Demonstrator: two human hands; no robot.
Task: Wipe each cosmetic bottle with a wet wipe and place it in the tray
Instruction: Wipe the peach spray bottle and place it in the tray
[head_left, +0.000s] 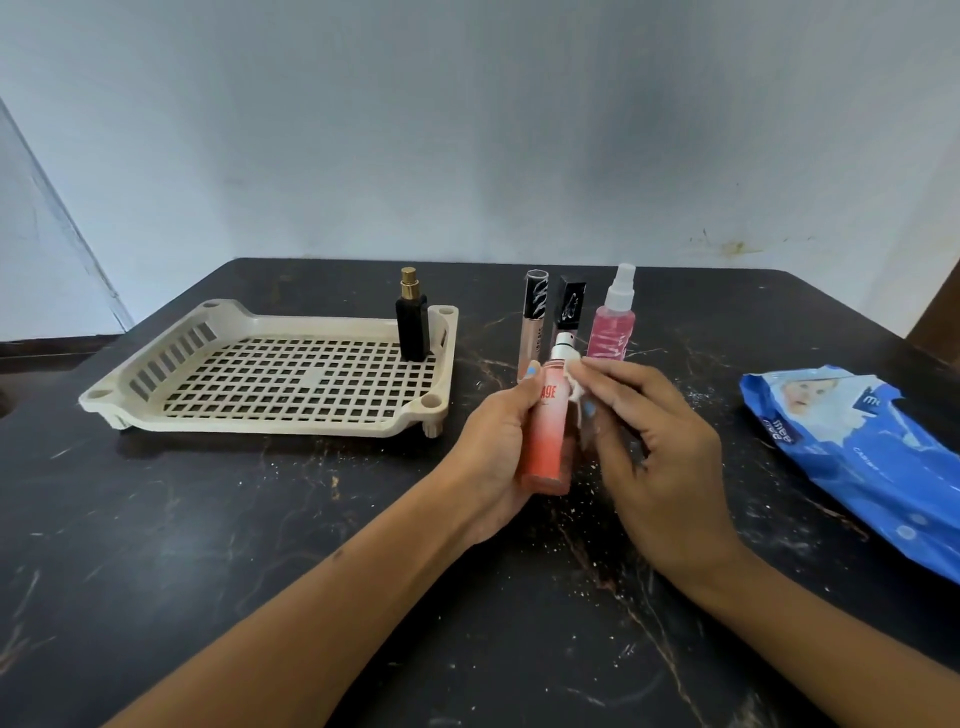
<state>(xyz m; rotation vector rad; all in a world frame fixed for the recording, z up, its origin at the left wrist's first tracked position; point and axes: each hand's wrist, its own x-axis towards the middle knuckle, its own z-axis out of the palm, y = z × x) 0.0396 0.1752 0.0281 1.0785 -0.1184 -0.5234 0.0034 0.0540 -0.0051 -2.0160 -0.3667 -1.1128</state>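
My left hand (493, 452) grips an orange-pink spray bottle (545, 431) upright above the table's middle. My right hand (654, 441) pinches a small white wet wipe (574, 382) against the bottle's upper right side, near its white nozzle. A beige perforated tray (270, 410) lies to the left, and a black bottle with a gold cap (412, 325) stands in its far right corner. Behind my hands stand a beige lip-gloss tube (532, 327), a dark-capped tube (569, 306) and a pink spray bottle (613, 322).
A blue pack of wet wipes (862, 457) lies at the right side of the dark marbled table (260, 519). A pale wall rises right behind the table's far edge.
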